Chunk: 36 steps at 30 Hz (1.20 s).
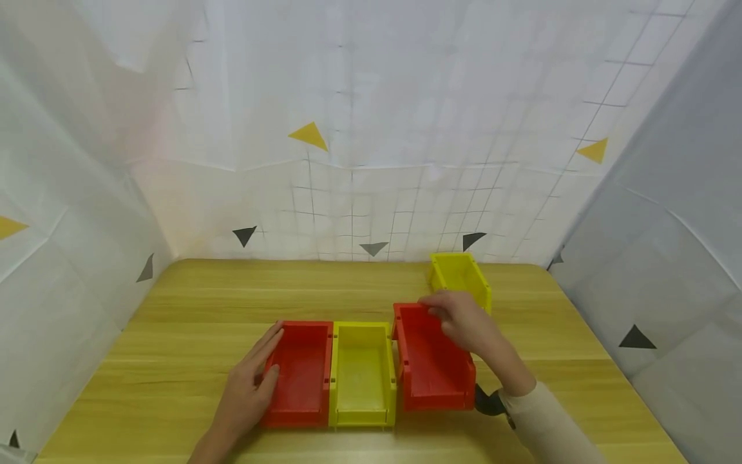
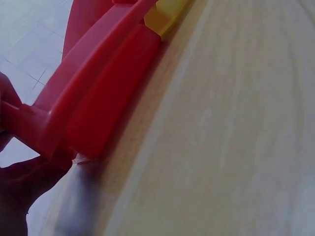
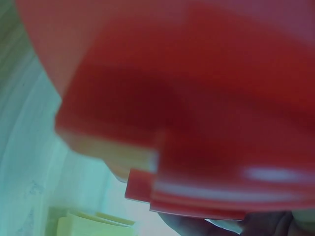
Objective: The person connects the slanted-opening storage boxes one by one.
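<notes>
Bins of red and yellow plastic stand on the wooden tabletop (image 1: 191, 303), and the middle yellow bin (image 1: 362, 374) serves as the landmark for the rest. Touching its left wall is a red bin (image 1: 298, 374); the two sit side by side with their walls flush. The left hand (image 1: 249, 386) rests against the outer left wall of that red bin, its fingers (image 1: 268, 341) straight and lying close together along the rim, the thumb on the wall nearer the person. In the left wrist view the same red bin (image 2: 98, 88) fills the upper left, with a corner of the yellow one (image 2: 165, 17) beyond it and a shadowed part of the hand at the lower left edge.

Right of the middle yellow bin, a second red bin (image 1: 431, 364) sits slightly askew, its near end just beside the yellow wall and its far end angled a little away. The right hand (image 1: 464, 322) holds this bin at its far right corner, fingers (image 1: 436, 308) curled over the rim. The right wrist view shows only a blurred red surface (image 3: 197, 98) close to the lens.

Farther back and to the right of the middle yellow bin, a second yellow bin (image 1: 458, 274) stands near the white gridded backdrop (image 1: 371, 129), just behind the right hand.
</notes>
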Each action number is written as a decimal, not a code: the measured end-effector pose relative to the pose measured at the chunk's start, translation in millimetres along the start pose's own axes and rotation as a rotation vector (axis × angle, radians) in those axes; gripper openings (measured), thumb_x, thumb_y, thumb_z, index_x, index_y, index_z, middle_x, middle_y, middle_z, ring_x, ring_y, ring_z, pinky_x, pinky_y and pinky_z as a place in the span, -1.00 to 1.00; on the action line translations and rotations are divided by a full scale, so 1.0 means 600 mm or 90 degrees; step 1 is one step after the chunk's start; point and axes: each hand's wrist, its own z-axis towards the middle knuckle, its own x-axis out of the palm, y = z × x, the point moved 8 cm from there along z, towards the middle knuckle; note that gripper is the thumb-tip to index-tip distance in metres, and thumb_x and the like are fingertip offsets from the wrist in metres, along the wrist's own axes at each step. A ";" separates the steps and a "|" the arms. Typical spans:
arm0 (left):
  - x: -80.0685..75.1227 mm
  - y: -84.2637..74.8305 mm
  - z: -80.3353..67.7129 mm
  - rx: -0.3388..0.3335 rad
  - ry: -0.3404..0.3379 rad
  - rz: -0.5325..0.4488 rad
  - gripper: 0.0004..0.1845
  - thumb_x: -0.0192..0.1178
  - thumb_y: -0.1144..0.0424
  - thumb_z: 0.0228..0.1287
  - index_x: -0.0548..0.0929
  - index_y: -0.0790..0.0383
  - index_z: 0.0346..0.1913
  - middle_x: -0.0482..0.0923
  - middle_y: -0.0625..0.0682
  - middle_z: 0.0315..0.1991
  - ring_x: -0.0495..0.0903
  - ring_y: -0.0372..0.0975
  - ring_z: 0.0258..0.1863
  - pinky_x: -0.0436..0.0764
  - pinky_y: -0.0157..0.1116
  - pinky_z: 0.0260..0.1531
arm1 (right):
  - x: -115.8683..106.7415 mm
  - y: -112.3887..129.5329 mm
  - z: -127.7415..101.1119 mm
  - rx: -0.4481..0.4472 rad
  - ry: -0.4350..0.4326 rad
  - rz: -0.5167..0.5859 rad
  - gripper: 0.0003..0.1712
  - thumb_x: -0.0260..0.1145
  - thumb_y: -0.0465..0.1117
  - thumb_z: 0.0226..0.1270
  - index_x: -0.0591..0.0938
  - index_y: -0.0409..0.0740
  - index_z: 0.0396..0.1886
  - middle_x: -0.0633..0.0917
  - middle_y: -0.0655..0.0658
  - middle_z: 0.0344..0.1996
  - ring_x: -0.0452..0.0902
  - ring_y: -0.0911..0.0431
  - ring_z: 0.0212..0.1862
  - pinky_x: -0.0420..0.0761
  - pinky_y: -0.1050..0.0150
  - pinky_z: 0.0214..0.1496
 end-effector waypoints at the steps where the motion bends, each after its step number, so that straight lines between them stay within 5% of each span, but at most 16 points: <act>1: 0.000 0.000 0.000 0.000 0.000 -0.001 -0.35 0.06 0.51 0.23 0.28 0.06 0.38 0.14 -0.14 0.39 0.22 -0.26 0.29 0.47 -0.38 -0.57 | 0.001 0.000 -0.001 -0.001 0.000 -0.001 -0.64 0.25 -0.49 0.17 0.69 -0.11 -0.07 0.66 0.02 -0.26 0.55 0.15 -0.28 0.61 0.26 -0.24; 17: 0.002 0.004 -0.001 0.001 -0.001 -0.011 -0.34 0.06 0.50 0.24 0.27 0.05 0.39 0.15 -0.09 0.39 0.35 -0.18 0.08 0.37 -0.42 -0.73 | 0.007 -0.004 -0.011 0.016 -0.011 -0.017 -0.65 0.24 -0.48 0.18 0.69 -0.11 -0.08 0.67 0.00 -0.23 0.55 0.16 -0.27 0.61 0.22 -0.21; 36: 0.003 0.008 -0.002 -0.012 0.000 0.003 -0.34 0.07 0.48 0.25 0.26 -0.01 0.40 0.13 -0.15 0.39 0.33 -0.25 0.13 0.38 -0.41 -0.70 | 0.021 -0.007 -0.012 0.008 -0.013 -0.033 -0.67 0.27 -0.45 0.17 0.69 -0.12 -0.08 0.67 0.03 -0.25 0.56 0.20 -0.27 0.60 0.25 -0.21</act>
